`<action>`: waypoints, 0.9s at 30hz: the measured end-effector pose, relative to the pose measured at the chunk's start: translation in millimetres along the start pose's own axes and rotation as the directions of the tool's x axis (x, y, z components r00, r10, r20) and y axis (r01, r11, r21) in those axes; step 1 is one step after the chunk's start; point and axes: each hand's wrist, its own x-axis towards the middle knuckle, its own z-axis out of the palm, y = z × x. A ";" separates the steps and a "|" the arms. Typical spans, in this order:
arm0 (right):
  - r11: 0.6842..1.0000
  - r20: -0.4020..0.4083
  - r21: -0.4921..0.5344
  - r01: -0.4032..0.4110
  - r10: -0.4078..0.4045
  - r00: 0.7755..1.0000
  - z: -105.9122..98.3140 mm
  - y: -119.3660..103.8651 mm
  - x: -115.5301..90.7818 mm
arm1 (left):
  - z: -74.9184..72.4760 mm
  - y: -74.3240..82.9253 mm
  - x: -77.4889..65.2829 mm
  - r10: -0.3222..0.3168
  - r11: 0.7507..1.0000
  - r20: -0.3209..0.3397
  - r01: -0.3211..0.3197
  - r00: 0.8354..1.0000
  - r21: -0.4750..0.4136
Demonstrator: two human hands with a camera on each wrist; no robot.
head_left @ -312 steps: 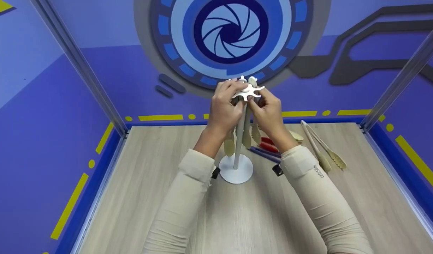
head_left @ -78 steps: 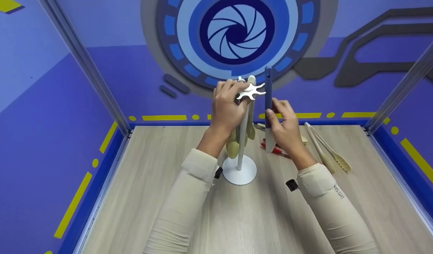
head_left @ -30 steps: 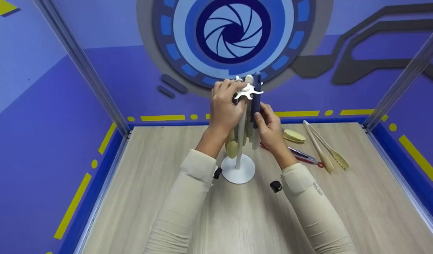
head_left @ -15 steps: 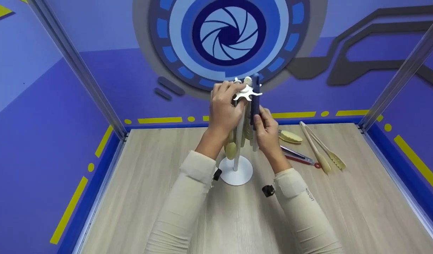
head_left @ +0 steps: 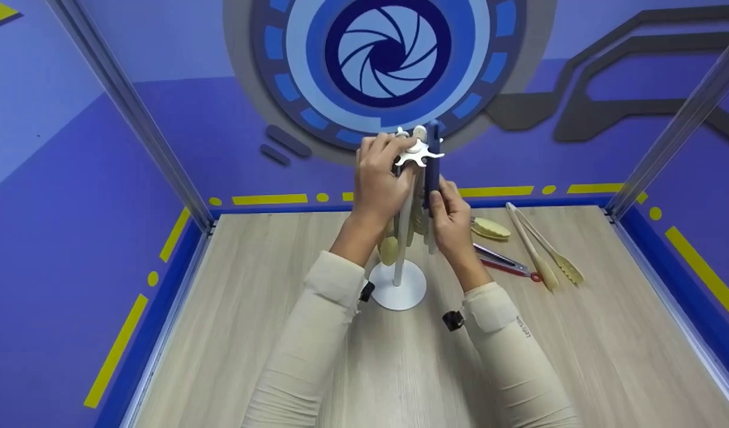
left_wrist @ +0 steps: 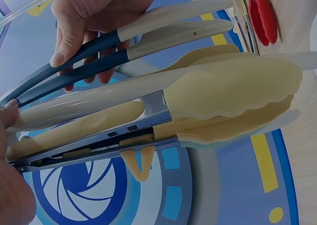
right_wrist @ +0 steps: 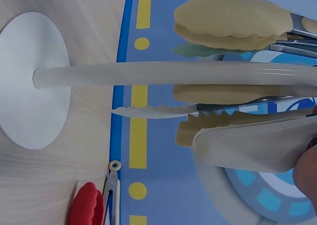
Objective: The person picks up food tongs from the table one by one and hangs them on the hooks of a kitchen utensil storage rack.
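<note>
The person's left hand (head_left: 380, 178) grips the top of the white stand (head_left: 398, 291), fingers curled over it. The right hand (head_left: 451, 217) pinches blue-handled tongs (head_left: 433, 169), upright beside the hooked top; contact there is unclear. Beige tongs (head_left: 389, 251) hang below; red tongs (left_wrist: 267, 22) lie on the table (head_left: 263, 267).

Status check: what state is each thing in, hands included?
Left hand: gripping the white stand
Right hand: pinching the blue tongs
Blue tongs: upright, arms apart
White stand: upright
Hanging tongs: heads down
Red tongs: lying on the table
Rightmost tongs: lying spread open
Yellowish tongs: lying, partly hidden
</note>
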 end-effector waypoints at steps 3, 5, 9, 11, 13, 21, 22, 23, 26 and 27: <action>1.000 0.005 -0.009 -0.010 0.010 1.000 -0.2 0.5 -1.4 | -0.1 -0.6 -0.9 -0.002 1.000 -0.001 0.002 1.000 -0.005; 1.000 0.010 -0.012 -0.008 0.008 1.000 -0.1 0.5 -1.8 | -0.9 -0.7 -1.5 -0.007 1.000 0.002 0.007 1.000 -0.012; 1.000 0.020 -0.015 0.001 -0.001 1.000 0.6 -1.3 -0.7 | -2.9 0.2 -0.2 -0.018 1.000 0.012 0.018 1.000 -0.014; 1.000 0.025 -0.021 0.005 -0.005 1.000 0.4 -2.9 0.6 | -4.2 1.0 1.4 -0.021 1.000 0.018 0.021 1.000 -0.009; 1.000 0.032 -0.029 0.002 -0.001 0.999 -0.8 -3.9 1.9 | -5.0 1.5 2.8 -0.020 1.000 0.021 0.020 1.000 -0.005; 0.999 0.080 -0.002 -0.038 0.038 0.996 -9.8 -6.0 6.1 | -5.3 2.4 3.7 0.000 1.000 0.032 -0.001 0.999 0.031; 0.999 0.083 0.003 -0.039 0.039 0.996 -11.2 -6.2 6.8 | -5.1 2.3 3.4 0.003 0.999 0.034 -0.004 0.999 0.037; 0.999 0.088 0.002 -0.038 0.037 0.995 -12.5 -6.5 7.6 | -5.1 2.3 3.2 0.005 0.999 0.036 -0.007 0.999 0.046; 0.999 0.103 -0.008 -0.043 0.044 0.994 -17.1 -7.1 9.5 | -5.8 2.7 2.4 0.012 0.997 0.043 -0.015 0.999 0.073; 0.999 0.108 -0.016 -0.050 0.052 0.993 -18.9 -7.4 10.0 | -6.0 2.8 2.2 0.014 0.996 0.046 -0.018 0.999 0.082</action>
